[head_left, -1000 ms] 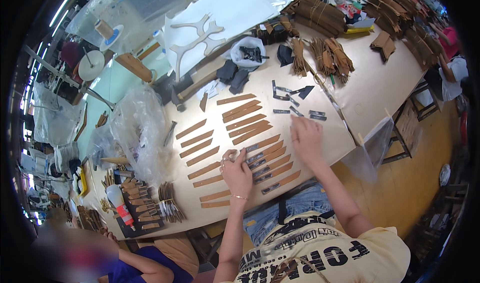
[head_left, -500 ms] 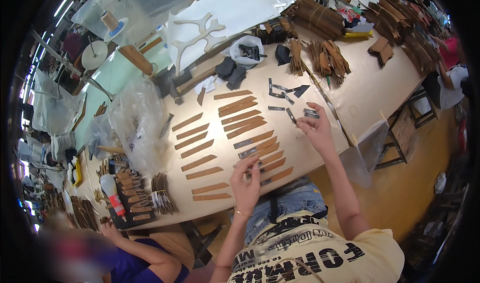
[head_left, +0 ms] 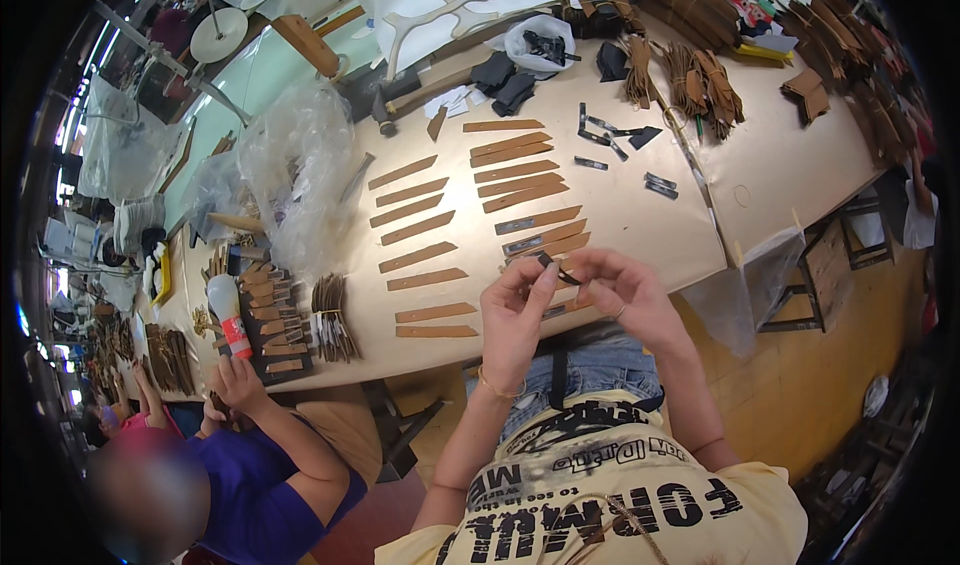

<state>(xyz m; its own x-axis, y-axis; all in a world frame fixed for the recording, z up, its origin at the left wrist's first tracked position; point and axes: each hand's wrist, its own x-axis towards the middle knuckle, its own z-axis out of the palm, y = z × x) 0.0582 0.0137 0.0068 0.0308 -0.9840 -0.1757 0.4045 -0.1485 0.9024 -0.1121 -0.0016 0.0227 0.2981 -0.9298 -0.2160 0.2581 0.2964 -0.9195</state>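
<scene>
Drawn back from the tabletop (head_left: 640,215), both hands now meeting at six o'clock.

Left hand (head_left: 515,310) and right hand (head_left: 625,290) pinching one small dark strip (head_left: 556,268); best kept taut, fingertip grip close.

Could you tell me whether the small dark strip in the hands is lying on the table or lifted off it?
Lifted: both hands, left and right, pinch the dark strip above the table edge.

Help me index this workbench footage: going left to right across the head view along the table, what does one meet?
White bottle with red label → bundle of thin brown strips → rows of flat tan leather strips → left hand → small dark strip pinched by both hands → right hand → clear plastic sheet hanging off the table edge.
</scene>
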